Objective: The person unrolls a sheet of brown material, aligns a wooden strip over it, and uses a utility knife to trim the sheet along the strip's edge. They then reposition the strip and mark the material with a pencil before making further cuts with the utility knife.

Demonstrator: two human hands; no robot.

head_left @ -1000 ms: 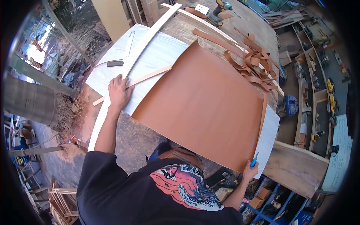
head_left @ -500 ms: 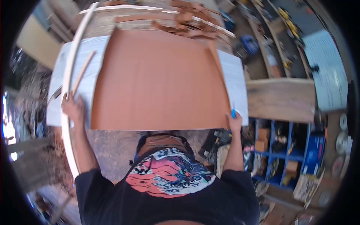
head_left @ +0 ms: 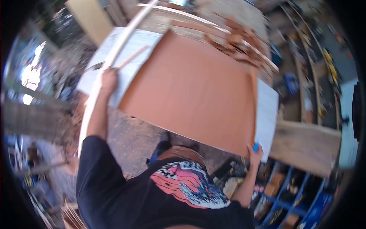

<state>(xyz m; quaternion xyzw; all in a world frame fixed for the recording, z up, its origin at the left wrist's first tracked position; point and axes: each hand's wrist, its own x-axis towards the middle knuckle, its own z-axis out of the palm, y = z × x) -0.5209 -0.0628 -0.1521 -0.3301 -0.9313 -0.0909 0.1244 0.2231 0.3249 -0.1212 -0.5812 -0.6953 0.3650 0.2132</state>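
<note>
A large brown sheet [head_left: 194,91], likely leather, lies over a white board [head_left: 267,114], its left and right edges curling up. My left hand [head_left: 109,81] is closed around a long, narrow white strip [head_left: 121,44] running along the board's left side. Just beyond those fingers, a thin tan strip [head_left: 133,56] rests on the board. At the sheet's near right corner, my right hand [head_left: 255,153] grips a small blue-handled tool [head_left: 256,146]; its working end is too blurred to make out.
Brown offcuts [head_left: 238,42] are heaped at the table's far side, beside another long white strip [head_left: 198,17]. To the right are a wooden plank [head_left: 309,143] and a blue compartment shelf [head_left: 293,191] holding boxes. Several tools lie on the shelving at far right.
The view has swung and tilted, so the table appears rotated clockwise and shifted right. Both hands keep their holds, the left on the white strip and the right on the blue-handled tool.
</note>
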